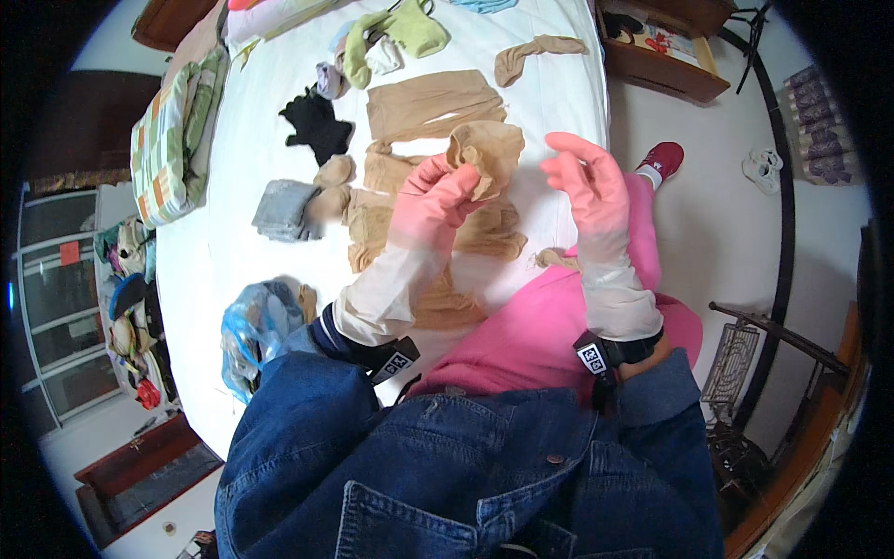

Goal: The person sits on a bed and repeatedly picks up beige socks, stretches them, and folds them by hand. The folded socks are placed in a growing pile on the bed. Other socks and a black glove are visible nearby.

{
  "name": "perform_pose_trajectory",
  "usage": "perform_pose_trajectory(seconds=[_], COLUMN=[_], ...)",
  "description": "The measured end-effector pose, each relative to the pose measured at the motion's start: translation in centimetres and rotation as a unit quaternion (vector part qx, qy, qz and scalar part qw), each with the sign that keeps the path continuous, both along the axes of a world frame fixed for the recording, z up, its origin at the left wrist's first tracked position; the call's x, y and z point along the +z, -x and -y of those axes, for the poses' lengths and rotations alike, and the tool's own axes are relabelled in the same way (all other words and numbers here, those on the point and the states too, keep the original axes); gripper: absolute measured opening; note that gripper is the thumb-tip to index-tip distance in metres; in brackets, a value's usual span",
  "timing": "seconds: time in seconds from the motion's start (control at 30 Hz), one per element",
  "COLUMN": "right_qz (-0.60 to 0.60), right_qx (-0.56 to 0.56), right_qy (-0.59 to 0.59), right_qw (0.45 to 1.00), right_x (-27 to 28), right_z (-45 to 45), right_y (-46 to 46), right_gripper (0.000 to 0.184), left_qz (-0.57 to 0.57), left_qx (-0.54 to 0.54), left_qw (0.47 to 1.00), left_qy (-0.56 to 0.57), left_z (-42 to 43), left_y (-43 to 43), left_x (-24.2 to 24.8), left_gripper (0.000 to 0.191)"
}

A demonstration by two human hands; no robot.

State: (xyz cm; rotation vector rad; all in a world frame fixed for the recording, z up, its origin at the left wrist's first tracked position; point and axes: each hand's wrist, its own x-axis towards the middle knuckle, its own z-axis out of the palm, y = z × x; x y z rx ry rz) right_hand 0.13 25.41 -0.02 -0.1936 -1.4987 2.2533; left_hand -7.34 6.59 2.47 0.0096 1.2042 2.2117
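My left hand (pixel 440 189), in a pink and white rubber glove, grips a bunched tan stocking (pixel 497 150) above the bed. My right hand (pixel 587 178), gloved the same way, is raised to the right of it with fingers apart and nothing in them. Below the held piece, several tan stockings (pixel 433 105) lie flat in a column on the white sheet. A loose tan stocking (pixel 541 52) rests farther off, near the bed's right edge. Another small tan piece (pixel 557 258) lies beside my pink-trousered leg, partly hidden by my right forearm.
Left of the stockings lie black gloves (pixel 318 129), folded grey fabric (pixel 285 208) and balled tan socks (pixel 335 171). A blue plastic bag (pixel 255 328) sits near my left elbow. Green garments (pixel 417 31) lie at the back. An open drawer (pixel 663 70) stands beyond the bed's right edge.
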Motion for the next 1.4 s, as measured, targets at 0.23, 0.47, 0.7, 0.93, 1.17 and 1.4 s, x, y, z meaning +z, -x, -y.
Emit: perform_pose_trajectory(seconds=[0.23,0.47,0.7,0.93,1.17,1.4], right_qz=[0.109,0.172,0.162,0.181,0.197,0.211], right_qx=[0.114,0.145,0.120,0.143,0.146,0.104], right_qy=[-0.140,0.027,0.098,-0.003,0.000,0.021], right_qw=[0.978,0.974,0.975,0.973,0.970,0.972], right_x=[4.3,7.1,9.8,12.1,13.3,13.4], right_z=[5.3,3.6,2.3,1.9,2.2,3.2], right_y=[-4.0,-9.5,-11.7,-13.1,-13.6,-14.3], right_gripper=[0.034,0.014,0.014,0.014,0.020,0.023], left_qz=[-0.035,-0.047,0.013,-0.030,0.036,-0.001], left_qx=[0.043,-0.033,0.048,0.034,0.006,-0.010], left_qw=[0.998,0.997,0.995,0.996,0.989,0.989], left_qy=[0.003,-0.053,-0.084,-0.077,-0.144,-0.146], left_z=[2.0,7.9,11.0,12.3,13.1,12.4], left_y=[-6.5,-8.4,-8.9,-9.3,-9.3,-9.9], left_x=[1.5,2.5,3.1,3.9,4.6,6.0], left_gripper=[0.008,0.026,0.018,0.021,0.007,0.005])
